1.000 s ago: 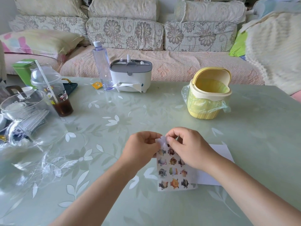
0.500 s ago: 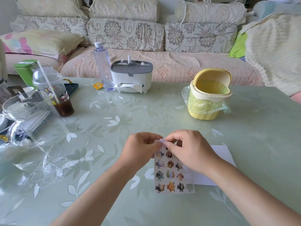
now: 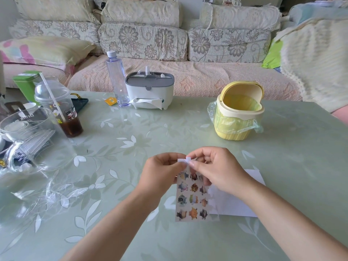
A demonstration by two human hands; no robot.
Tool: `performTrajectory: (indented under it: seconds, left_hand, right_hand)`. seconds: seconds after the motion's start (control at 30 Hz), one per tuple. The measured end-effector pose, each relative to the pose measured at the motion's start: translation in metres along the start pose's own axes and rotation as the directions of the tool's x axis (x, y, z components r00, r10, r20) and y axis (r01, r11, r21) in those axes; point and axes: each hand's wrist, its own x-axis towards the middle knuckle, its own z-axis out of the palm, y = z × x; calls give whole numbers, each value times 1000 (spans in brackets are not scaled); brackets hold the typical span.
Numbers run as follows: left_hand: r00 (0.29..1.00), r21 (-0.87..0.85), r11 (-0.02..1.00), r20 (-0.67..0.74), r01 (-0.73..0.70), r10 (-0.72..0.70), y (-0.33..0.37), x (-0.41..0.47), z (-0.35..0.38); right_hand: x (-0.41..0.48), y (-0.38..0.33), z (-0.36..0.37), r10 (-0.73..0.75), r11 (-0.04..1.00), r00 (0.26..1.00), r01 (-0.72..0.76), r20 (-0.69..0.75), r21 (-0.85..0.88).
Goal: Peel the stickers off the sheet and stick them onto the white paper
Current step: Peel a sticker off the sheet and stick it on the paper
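- Left hand [image 3: 162,176] and right hand [image 3: 216,172] meet low and centre over the table [image 3: 131,147], both curled in tight.
- Fingers [image 3: 194,163] of the right hand pinch the top edge of the sticker sheet [image 3: 191,200]; the left thumb and forefinger pinch the same edge just beside them, nearly touching.
- A small white flap [image 3: 185,160] of that top edge pokes up between the two pinches (whether it is backing or a sticker lifting, I cannot tell).
- The sheet hangs from the fingers with its long axis running from the hands back toward the person, printed face up to the camera: rows of little cartoon figures, three across.
- Its bottom edge sits low, close to the table; contact there is not clear.
- White paper [image 3: 235,202] lies flat on the table under the right wrist, just beside the sheet's right edge, its far corner peeking out past the hand.
- Green leaf-patterned table surface shows between the hands and the yellow bin [image 3: 238,117], which stands well apart at the far right.
- Tissue box [image 3: 149,91] and clear bottle [image 3: 115,76] stand near the table's far edge, touching or nearly so.
- Lidded drink cup [image 3: 60,110] and glassware crowd the left side, well apart from the hands.
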Motion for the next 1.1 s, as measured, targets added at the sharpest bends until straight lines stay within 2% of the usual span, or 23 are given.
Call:
performTrajectory:
  seconds: [0.07, 0.13, 0.2, 0.27, 0.33, 0.4, 0.53, 0.63, 0.73, 0.8, 0.93, 1.0, 1.1]
  left_hand:
    - [999, -39, 999, -44, -12, 10, -1, 0, 1]
    - [993, -77, 996, -119, -38, 28, -1, 1, 1]
    - [981, -112, 990, -183, -80, 58, -1, 1, 3]
    - [970, -103, 986, -218, -131, 106, -1, -1, 5]
    - [965, -94, 979, -212, -180, 157, 1, -5, 9]
    - [963, -116, 968, -184, -223, 199, 1, -9, 12]
    - [969, -163, 960, -127, -229, 210, 1, -11, 15]
    - [981, -153, 969, -39, -196, 192, 0, -9, 13]
    - [989, -154, 978, 12, -142, 146, 3, -9, 11]
    - [989, -66, 987, -23, -146, 144, 7, -9, 10]
    - [984, 121, 980, -61, -158, 166, 7, -5, 8]
    - [984, 116, 983, -92, -139, 150, 4, -4, 8]
    - [986, -6, 995, -137, -100, 99, 2, -6, 12]
  right_hand:
    - [-2, -1, -1, -36, 999, 999, 36, -1, 3]
    - [-3, -4, -2, -12, 999, 1000, 13, -22, 48]
    - [-6, -10, -3, 82, 985, 996, -74, -43, 159]
    - [-8, -16, -5, 201, 950, 979, -198, 11, 240]
    - [-9, -21, -3, 290, 921, 953, -304, 92, 245]
    - [-9, -21, 1, 322, 897, 938, -345, 127, 277]
    - [-6, -18, 3, 354, 827, 928, -367, 113, 426]
    - [-4, -16, 0, 319, 809, 939, -341, 131, 478]
    - [-3, -13, -4, 234, 924, 972, -223, 3, 310]
    - [-3, -13, -6, 145, 981, 988, -138, -47, 137]
    - [-3, -9, -2, -8, 989, 998, 0, -56, -151]
    - [-4, -7, 2, -19, 989, 998, 10, -59, -149]
    - [-5, -9, 7, 51, 999, 998, -51, -40, 16]
